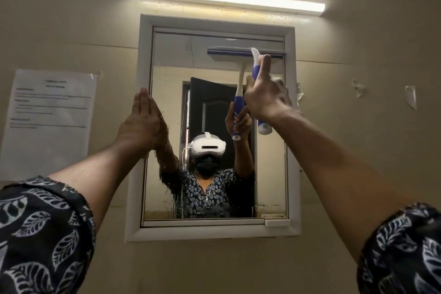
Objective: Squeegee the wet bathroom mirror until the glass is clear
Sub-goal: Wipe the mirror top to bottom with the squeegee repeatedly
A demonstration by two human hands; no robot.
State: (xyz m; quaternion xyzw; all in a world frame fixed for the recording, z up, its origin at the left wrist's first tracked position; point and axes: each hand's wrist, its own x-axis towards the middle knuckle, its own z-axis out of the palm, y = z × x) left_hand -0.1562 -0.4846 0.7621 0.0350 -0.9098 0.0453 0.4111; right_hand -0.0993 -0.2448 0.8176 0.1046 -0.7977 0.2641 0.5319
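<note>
the mirror was wall-hung glass in a white frame: stiff, fragile, and to my eye slick where water streaked its lower left. it should have borne firm, even pressure, but not a knock from a hard edge.

the squeegee looked light and plastic, with a rigid handle and a soft rubber blade. wet, that handle could slip, so the blue grip section was the place to take it, low enough to lever the blade flat. the blade lay level on the glass at the top right, just under the upper frame, and the handle slanted down toward you.

your right hand was clamped round the middle of the handle, fingers curled over it and one digit stretched up along the shaft. the butt end showed below your wrist.

your left hand held nothing. its fingers were straight and together, pressed flat at the mirror's left edge where glass met frame. if the mirror was a cabinet door, that brace seemed sensible.
</note>
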